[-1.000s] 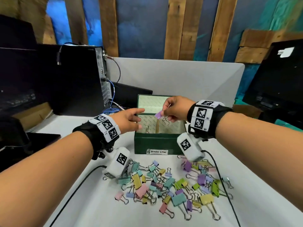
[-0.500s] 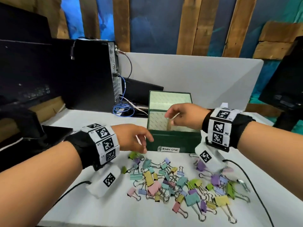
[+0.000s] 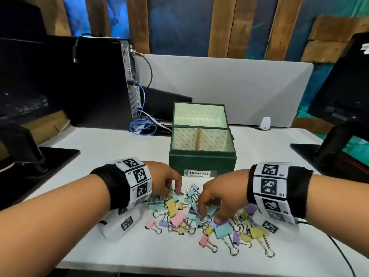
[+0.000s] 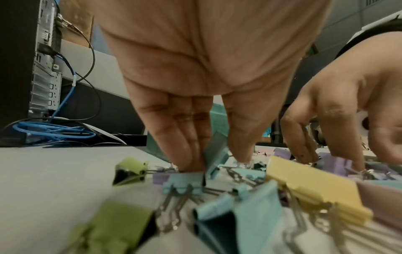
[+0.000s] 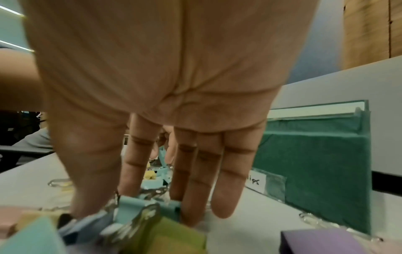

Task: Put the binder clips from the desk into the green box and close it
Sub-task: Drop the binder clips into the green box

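The green box [image 3: 201, 162] stands open at mid-desk, lid [image 3: 199, 114] upright behind it, a "Binder Clips" label [image 3: 199, 173] on its front. Several pastel binder clips [image 3: 177, 217] lie heaped between the box and the desk's front edge. My left hand [image 3: 175, 191] reaches into the heap's far left; in the left wrist view its fingers and thumb pinch a tilted teal clip [image 4: 215, 154]. My right hand [image 3: 209, 216] is down in the heap's middle; the right wrist view shows thumb and fingers closing on another teal clip [image 5: 139, 206]. The box's floor is hidden.
A black computer tower [image 3: 99, 80] with a coiled blue cable [image 3: 142, 126] stands at the back left. Monitor stands sit at the left [image 3: 30, 156] and right [image 3: 329, 156]. A grey partition [image 3: 219, 86] closes the back, with a small white device [image 3: 265, 123] at its foot.
Both hands dropped from the box to the heap of clips. The purple clip my right hand held over the box is no longer in it.
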### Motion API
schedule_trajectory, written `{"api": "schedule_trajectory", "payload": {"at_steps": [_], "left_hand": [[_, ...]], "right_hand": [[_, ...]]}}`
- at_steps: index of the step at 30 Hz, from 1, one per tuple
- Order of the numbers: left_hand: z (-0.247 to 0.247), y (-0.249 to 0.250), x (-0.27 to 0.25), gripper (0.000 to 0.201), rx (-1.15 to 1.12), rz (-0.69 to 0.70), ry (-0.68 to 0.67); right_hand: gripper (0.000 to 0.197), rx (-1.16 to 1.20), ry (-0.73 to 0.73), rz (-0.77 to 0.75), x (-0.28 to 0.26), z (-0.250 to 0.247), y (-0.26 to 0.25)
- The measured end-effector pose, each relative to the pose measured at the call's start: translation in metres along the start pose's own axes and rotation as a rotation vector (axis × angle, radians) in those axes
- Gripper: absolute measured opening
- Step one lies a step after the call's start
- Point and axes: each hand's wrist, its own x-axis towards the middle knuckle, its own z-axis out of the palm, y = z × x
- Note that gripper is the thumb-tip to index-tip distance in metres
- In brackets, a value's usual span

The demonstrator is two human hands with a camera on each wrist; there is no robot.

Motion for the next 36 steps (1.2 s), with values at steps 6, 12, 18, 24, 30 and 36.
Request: {"api": "schedule_trajectory", "payload": {"at_steps": [6, 12, 18, 24, 30, 36], "left_hand": [[-0.004, 0.001, 0.003, 0.036, 0.003, -0.029, 0.081], [-0.027, -0.007, -0.001, 0.030, -0.250, 0.003, 0.307], [-0.049, -0.021, 0.009, 0.030, -0.514, -0.041, 0.471], [-0.058, -0.030, 0.022, 0.030, -0.804, -0.119, 0.586], [-0.059, -0.027, 0.035, 0.033, -0.873, -0.114, 0.611], [-0.058, -0.014, 0.042, 0.055, -0.659, -0.085, 0.488]], "right_hand": [[0.021, -0.011, 0.058, -0.024, 0.009, 0.005, -0.001], [0.010, 0.110, 0.083, -0.006, 0.007, 0.002, 0.011], [0.015, 0.581, 0.226, 0.053, -0.001, -0.031, 0.040], [0.013, 0.996, 0.756, 0.105, 0.028, -0.071, 0.054], [0.029, 0.700, 0.741, 0.206, 0.037, -0.070, 0.058], [0.019, 0.456, 0.538, 0.097, -0.008, -0.041, 0.046]]}}
